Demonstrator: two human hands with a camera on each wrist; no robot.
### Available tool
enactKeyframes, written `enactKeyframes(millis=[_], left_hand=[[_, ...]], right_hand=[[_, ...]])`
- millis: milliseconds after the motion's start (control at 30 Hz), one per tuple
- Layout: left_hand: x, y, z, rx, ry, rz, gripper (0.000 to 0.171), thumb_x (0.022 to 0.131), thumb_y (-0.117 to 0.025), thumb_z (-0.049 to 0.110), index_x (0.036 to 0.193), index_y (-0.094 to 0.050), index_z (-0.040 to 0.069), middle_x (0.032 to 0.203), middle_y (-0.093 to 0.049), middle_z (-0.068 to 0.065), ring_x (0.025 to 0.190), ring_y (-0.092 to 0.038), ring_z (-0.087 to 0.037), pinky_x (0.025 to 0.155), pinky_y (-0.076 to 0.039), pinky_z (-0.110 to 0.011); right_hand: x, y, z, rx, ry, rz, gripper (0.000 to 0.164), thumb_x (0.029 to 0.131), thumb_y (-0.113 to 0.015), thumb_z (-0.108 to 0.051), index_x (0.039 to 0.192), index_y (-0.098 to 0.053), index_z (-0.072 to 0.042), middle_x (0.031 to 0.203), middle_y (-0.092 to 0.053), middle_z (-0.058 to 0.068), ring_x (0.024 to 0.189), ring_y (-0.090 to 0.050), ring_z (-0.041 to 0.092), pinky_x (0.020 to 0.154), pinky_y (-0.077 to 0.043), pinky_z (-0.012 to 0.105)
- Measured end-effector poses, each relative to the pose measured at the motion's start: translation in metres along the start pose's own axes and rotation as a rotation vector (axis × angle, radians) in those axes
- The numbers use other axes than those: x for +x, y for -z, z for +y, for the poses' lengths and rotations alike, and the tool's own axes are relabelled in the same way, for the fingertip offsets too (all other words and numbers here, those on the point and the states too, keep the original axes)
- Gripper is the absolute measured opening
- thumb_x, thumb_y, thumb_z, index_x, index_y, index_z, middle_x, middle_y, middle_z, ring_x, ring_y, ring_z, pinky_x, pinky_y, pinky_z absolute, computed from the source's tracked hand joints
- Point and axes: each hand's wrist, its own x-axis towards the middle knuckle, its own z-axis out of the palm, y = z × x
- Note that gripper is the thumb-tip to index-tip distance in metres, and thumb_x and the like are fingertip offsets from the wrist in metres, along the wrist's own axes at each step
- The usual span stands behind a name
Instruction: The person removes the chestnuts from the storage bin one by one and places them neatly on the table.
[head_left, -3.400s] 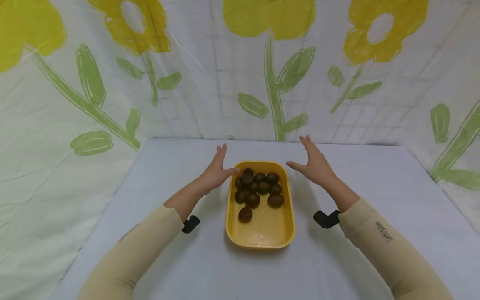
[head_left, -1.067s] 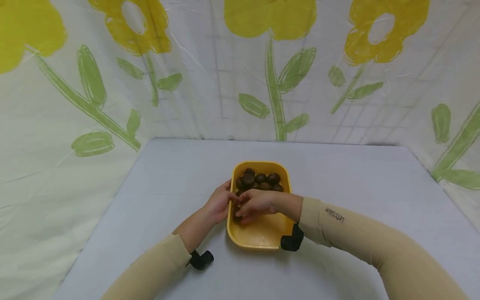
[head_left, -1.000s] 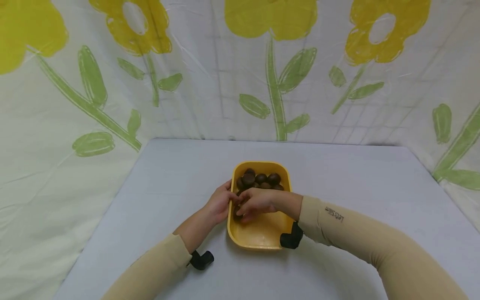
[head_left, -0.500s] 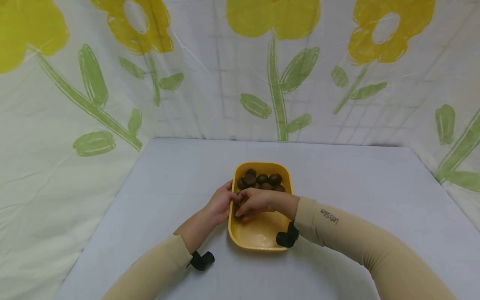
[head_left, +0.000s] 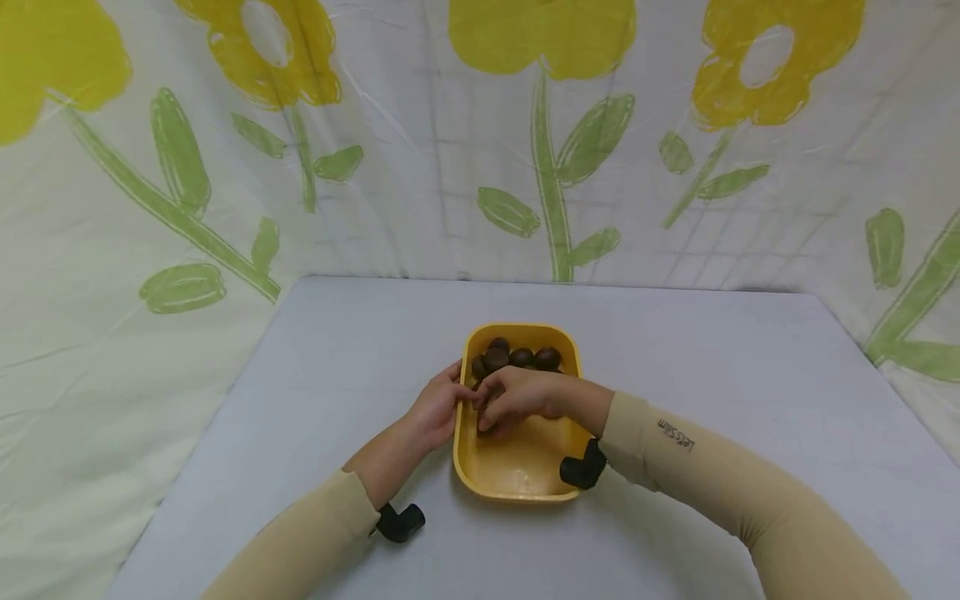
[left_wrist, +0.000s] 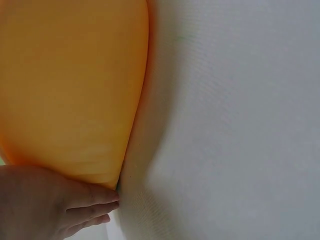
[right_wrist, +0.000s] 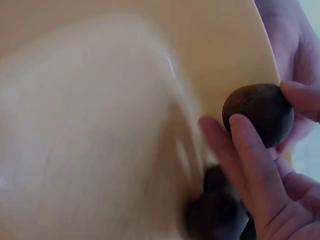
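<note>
While the left hand point(head_left: 429, 410) grips the left rim of the yellow tray point(head_left: 517, 479), its fingers lying together along the outer wall, the right hand point(head_left: 517, 402) pinches a dark nut point(right_wrist: 260, 112) just inside that rim. Whether this nut touches the tray's floor, one cannot tell. The right wrist passes over the opposite rim. Tabletop point(head_left: 712, 367) stretches out on both sides. Other nuts point(head_left: 547, 358) cluster toward the tray's far end, some hidden by the right hand; bare floor shows nearer the person.
</note>
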Motion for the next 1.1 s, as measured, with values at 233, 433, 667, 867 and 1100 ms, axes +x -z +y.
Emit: enactKeyframes(millis=[233,433,667,867,1100], left_hand=[[0.001,0.000,0.000,0.002,0.004,0.020,0.071,0.083,-0.036,-0.013,0.149,-0.015,0.005,0.155,-0.017,-0.014,0.143,-0.018,-0.028,0.116,-0.019,-0.042],[0.003,0.000,0.000,0.012,0.008,0.040,0.074,0.082,-0.037,-0.014,0.149,-0.015,0.006,0.155,-0.018,-0.013,0.142,-0.018,-0.028,0.116,-0.020,-0.042],[0.003,0.000,-0.003,0.041,-0.002,0.056,0.078,0.077,-0.035,-0.016,0.149,-0.015,0.006,0.155,-0.018,-0.012,0.142,-0.018,-0.028,0.116,-0.020,-0.042],[0.003,0.000,-0.003,0.032,-0.007,0.053,0.078,0.077,-0.035,-0.016,0.149,-0.016,0.006,0.155,-0.019,-0.012,0.142,-0.020,-0.029,0.115,-0.020,-0.043],[0.003,-0.001,-0.003,0.028,-0.016,0.037,0.078,0.077,-0.035,-0.016,0.149,-0.016,0.005,0.155,-0.019,-0.012,0.142,-0.020,-0.029,0.115,-0.020,-0.043]], right_hand=[[-0.017,0.025,0.000,-0.029,0.037,0.036,0.029,0.080,-0.067,-0.004,0.107,-0.058,0.004,0.094,-0.067,0.010,0.084,-0.068,0.021,0.085,-0.053,0.043],[-0.039,0.057,0.001,-0.056,0.071,0.124,0.041,0.081,-0.067,-0.013,0.117,-0.057,0.003,0.108,-0.064,0.011,0.091,-0.067,0.021,0.086,-0.053,0.040],[-0.068,0.091,0.008,-0.045,0.100,0.212,0.049,0.083,-0.066,-0.018,0.124,-0.052,0.005,0.128,-0.055,0.023,0.094,-0.067,0.016,0.090,-0.051,0.039],[-0.083,0.118,0.022,-0.024,0.072,0.305,0.051,0.084,-0.065,-0.018,0.126,-0.050,0.006,0.114,-0.064,0.013,0.095,-0.067,0.016,0.089,-0.052,0.035],[-0.090,0.141,0.044,-0.046,0.014,0.432,0.053,0.084,-0.066,-0.021,0.127,-0.051,0.005,0.104,-0.067,0.001,0.089,-0.065,0.010,0.092,-0.050,0.037]])
